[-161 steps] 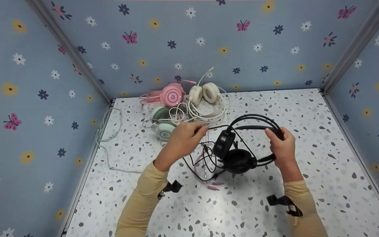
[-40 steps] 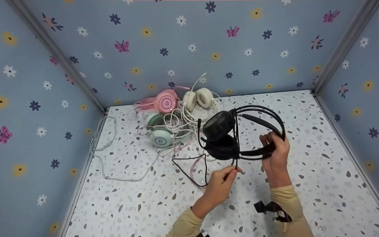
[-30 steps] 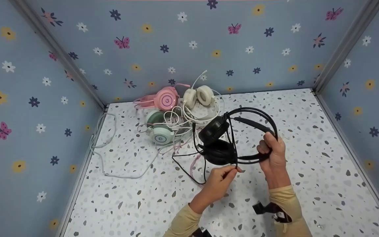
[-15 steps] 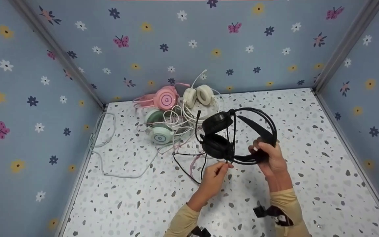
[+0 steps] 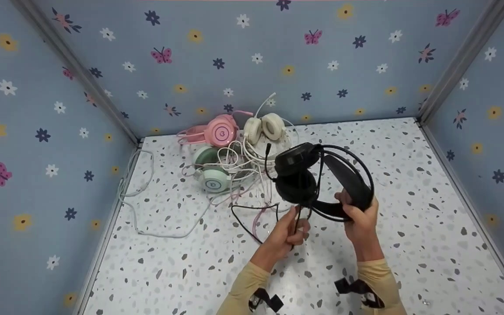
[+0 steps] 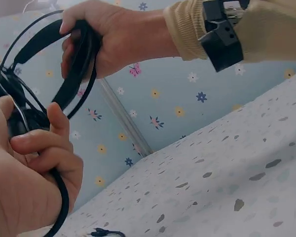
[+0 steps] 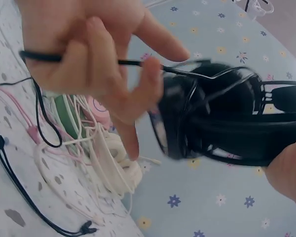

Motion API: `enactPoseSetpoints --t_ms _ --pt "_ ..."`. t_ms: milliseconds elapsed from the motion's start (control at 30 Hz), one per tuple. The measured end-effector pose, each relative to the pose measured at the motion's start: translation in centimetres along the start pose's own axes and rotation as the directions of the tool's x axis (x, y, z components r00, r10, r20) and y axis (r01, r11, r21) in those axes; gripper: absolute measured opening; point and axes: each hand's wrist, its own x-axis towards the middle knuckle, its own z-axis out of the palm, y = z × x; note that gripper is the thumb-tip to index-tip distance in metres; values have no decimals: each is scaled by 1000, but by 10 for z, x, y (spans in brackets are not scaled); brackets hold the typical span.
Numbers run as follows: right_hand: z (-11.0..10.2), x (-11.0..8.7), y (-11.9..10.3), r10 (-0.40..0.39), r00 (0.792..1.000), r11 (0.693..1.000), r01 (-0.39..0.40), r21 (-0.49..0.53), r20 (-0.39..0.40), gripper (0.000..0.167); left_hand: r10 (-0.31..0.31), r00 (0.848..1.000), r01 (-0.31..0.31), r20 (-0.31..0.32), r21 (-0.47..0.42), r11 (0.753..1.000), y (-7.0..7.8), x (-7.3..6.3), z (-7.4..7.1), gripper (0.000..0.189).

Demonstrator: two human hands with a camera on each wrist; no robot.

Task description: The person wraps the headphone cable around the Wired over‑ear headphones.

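Observation:
A black headset [image 5: 296, 186] with a boom microphone is held up above the table. My right hand [image 5: 362, 224] grips its headband at the right, thumb toward me. My left hand [image 5: 279, 239] is just below the ear cups, its fingers curled round the headset's black cable [image 7: 42, 57]. In the left wrist view the cable runs through the left fingers and down past the palm. Turns of cable cross the headband arms beside the ear cups. A loose black loop and the cable's split plug end [image 7: 86, 228] lie on the table, the latter in the right wrist view.
Behind, on the speckled table [image 5: 169, 267], stand a pink headset [image 5: 221, 131], a cream headset [image 5: 273, 127] and a mint green headset [image 5: 214, 179], with tangled white and pink cables between them. A pale cable [image 5: 164, 235] trails left. Flower-patterned walls [image 5: 252, 57] enclose the back and sides.
Over several seconds the left hand has come from the headset's left to below it, and cable now wraps the headband arms. Most recently its fingers went from a pinch to a curl round the cable.

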Motion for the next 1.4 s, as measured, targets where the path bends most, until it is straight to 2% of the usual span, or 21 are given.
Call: enactPoseSetpoints --t_ms 33,100,200,300,367,433,533,600,667,733,767,800,867,900,967,1000,1067,1200,1333,1400 --pt "0 -1 2 -12 999 998 10 60 31 17 13 1000 -12 17 -61 998 0 2 -1 46" --pt "1 -5 7 -25 997 988 14 155 74 15 49 999 -47 10 -149 988 1 5 -1 38" --pt "2 -12 14 -23 997 979 6 205 78 15 95 992 -110 -84 -189 976 5 8 1 35" --pt "-2 -19 18 16 998 997 -21 78 64 21 120 974 -154 -191 -173 973 10 6 -1 40" --pt "-7 -23 16 64 998 993 -61 -96 26 29 129 962 -167 -241 -143 976 12 3 -4 43" --pt "-12 -24 10 123 992 954 -128 -273 -37 43 133 952 -163 -277 -87 983 12 -1 -8 45" --pt "-16 -21 -1 214 966 876 -254 -410 -143 56 139 942 -144 -307 6 990 12 -4 -13 46" --pt "-15 -16 -7 257 944 834 -325 -446 -207 51 138 941 -126 -308 58 990 10 -5 -16 46" --pt "-14 -11 -8 272 924 791 -373 -484 -268 39 132 944 -111 -303 86 990 9 -5 -18 45" --pt "-12 -8 -7 251 916 772 -385 -506 -314 24 125 945 -96 -303 108 989 8 -6 -18 45" --pt "-12 -8 -6 230 916 773 -377 -511 -328 20 121 946 -88 -301 119 989 8 -7 -18 44" --pt "-12 -8 -4 212 918 790 -362 -495 -334 16 117 946 -79 -304 134 988 8 -7 -18 44" --pt "-13 -9 -1 166 929 865 -299 -404 -332 7 115 947 -58 -301 191 980 7 -9 -18 43" --pt "-14 -10 0 142 935 905 -256 -340 -324 8 117 950 -53 -291 218 974 6 -10 -19 42" --pt "-15 -10 1 111 946 961 -180 -208 -305 15 118 958 -46 -260 266 963 6 -11 -20 37" --pt "-16 -10 2 103 948 978 -151 -143 -300 19 119 964 -47 -239 284 958 6 -11 -21 33" --pt "-17 -10 1 92 956 992 -113 -59 -280 24 122 975 -59 -187 310 949 7 -13 -23 24" --pt "-21 -5 -5 119 969 993 -109 55 -217 25 105 990 -64 -95 362 930 13 -14 -28 11" --pt "-21 3 -14 149 977 983 -129 133 -151 24 84 996 -70 -8 466 882 20 -16 -33 14" --pt "-21 7 -17 177 976 973 -155 173 -123 24 78 996 -90 45 532 842 22 -17 -36 12"
